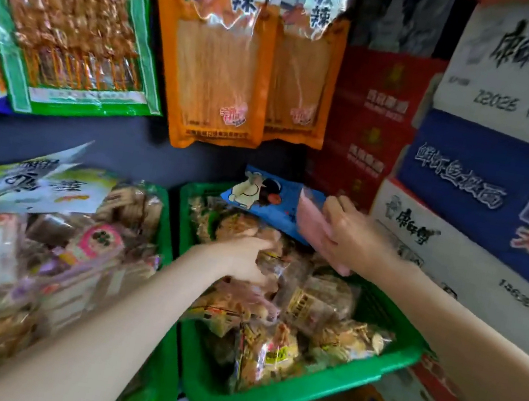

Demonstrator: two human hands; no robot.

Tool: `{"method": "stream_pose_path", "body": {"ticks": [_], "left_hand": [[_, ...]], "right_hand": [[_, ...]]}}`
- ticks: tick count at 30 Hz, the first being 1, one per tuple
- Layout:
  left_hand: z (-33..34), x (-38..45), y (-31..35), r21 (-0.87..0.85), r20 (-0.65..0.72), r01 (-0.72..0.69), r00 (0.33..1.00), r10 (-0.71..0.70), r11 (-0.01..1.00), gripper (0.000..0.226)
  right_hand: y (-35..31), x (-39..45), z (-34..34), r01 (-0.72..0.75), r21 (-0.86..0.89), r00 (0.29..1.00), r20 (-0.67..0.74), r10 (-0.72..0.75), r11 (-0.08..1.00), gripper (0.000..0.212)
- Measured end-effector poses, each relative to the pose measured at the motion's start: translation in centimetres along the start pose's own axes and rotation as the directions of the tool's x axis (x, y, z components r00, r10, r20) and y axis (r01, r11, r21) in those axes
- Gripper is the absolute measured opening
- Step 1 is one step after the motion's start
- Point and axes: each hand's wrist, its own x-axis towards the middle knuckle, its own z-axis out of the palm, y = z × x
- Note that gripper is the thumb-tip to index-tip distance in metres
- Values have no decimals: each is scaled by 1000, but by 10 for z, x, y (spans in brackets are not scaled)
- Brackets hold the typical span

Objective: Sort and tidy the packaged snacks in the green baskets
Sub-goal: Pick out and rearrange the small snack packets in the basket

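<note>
- A pink packet [313, 223] is held in the grip of the right hand [351, 235], right of frame centre, over the far right corner of the right green basket [345, 383]; fingers are curled round its lower edge.
- The packet's long axis is seen running from upper left to lower right, tilted; its lower end lies just above the basket's contents. It is flat, pale pink and blurred; no print can be read.
- A blue packet [267, 197] with a cartoon figure is propped at the basket's back edge, just left of the pink one, apparently touching it.
- The left hand [246, 260] is laid on the brown wrapped snacks [320, 299] at basket centre, fingers bent; whether anything is gripped cannot be told.
- The right hand is judged the nearer for placing the packet.
- The left green basket [168, 219] is heaped with mixed packets.
</note>
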Motion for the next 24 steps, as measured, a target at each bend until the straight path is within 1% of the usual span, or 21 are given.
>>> {"method": "stream_pose_path", "body": {"ticks": [1, 3, 5, 6, 7, 8, 9, 10, 11, 13, 14, 15, 16, 17, 18, 19, 20, 21, 22, 24], "left_hand": [[7, 3, 2, 21, 10, 48, 999, -48, 999, 92], [18, 2, 7, 82, -18, 141, 990, -140, 987, 98], [21, -2, 8, 146, -76, 197, 979, -187, 970, 98], [20, -4, 7, 147, -102, 207, 976, -193, 967, 96], [19, -7, 4, 123, -126, 210, 973, -194, 970, 90], [17, -10, 0, 84, -155, 211, 968, -196, 974, 81], [16, -13, -5, 36, -193, 212, 960, -201, 977, 70], [17, -15, -9, -7, -238, 214, 948, -209, 977, 58], [18, -17, -12, -36, -288, 213, 933, -214, 976, 50], [19, -19, -15, -70, -370, 208, 903, -219, 976, 44], [19, -18, -15, -81, -391, 208, 893, -223, 975, 45], [18, -16, -16, -92, -408, 214, 883, -233, 972, 47], [16, -13, -17, -105, -421, 224, 873, -248, 969, 48], [13, -10, -19, -121, -430, 238, 862, -267, 964, 49], [10, -7, -21, -137, -436, 254, 853, -289, 957, 49], [7, -5, -24, -149, -436, 270, 846, -308, 951, 49], [5, -3, -25, -148, -435, 282, 842, -319, 948, 50], [2, -1, -26, -132, -435, 291, 842, -320, 947, 52], [1, 0, -27, -107, -437, 298, 843, -314, 949, 53], [-1, 4, -27, -53, -458, 305, 839, -294, 951, 53]], "right_hand": [[1, -1, 2, 79, -41, 996, -26, -80, 996, 30], [2, -2, 5, 200, -144, 978, -26, -206, 969, 42], [10, -2, 11, 222, -209, 975, 58, -215, 952, 53], [14, -3, 14, 214, -229, 977, 63, -205, 950, 62], [18, -4, 16, 224, -231, 975, 64, -215, 947, 71], [16, -8, 12, 217, -225, 975, 100, -199, 950, 79], [14, -13, 11, 226, -259, 973, 115, -202, 939, 81], [10, -18, 14, 252, -266, 960, 190, -206, 930, 79], [6, -24, 19, 266, -223, 949, 235, -213, 938, 73], [-3, -25, 15, 190, -75, 882, 451, -137, 979, 58], [-7, -19, 9, 127, 3, 859, 499, -111, 992, 49], [-12, -13, 2, 90, 91, 866, 484, -123, 992, 40], [-14, -7, 2, 101, 146, 877, 454, -158, 984, 36], [-18, -2, 2, 121, 210, 854, 476, -209, 970, 38], [-23, 2, 4, 144, 270, 791, 546, -275, 952, 47], [-31, 3, 4, 175, 284, 696, 642, -323, 943, 61], [-36, 3, 7, 208, 246, 603, 730, -322, 947, 75], [-38, 5, 10, 251, 170, 539, 793, -283, 953, 85], [-38, 10, 15, 278, 97, 512, 827, -233, 956, 93], [-41, 22, 20, 325, -10, 512, 843, -167, 946, 100]]}}
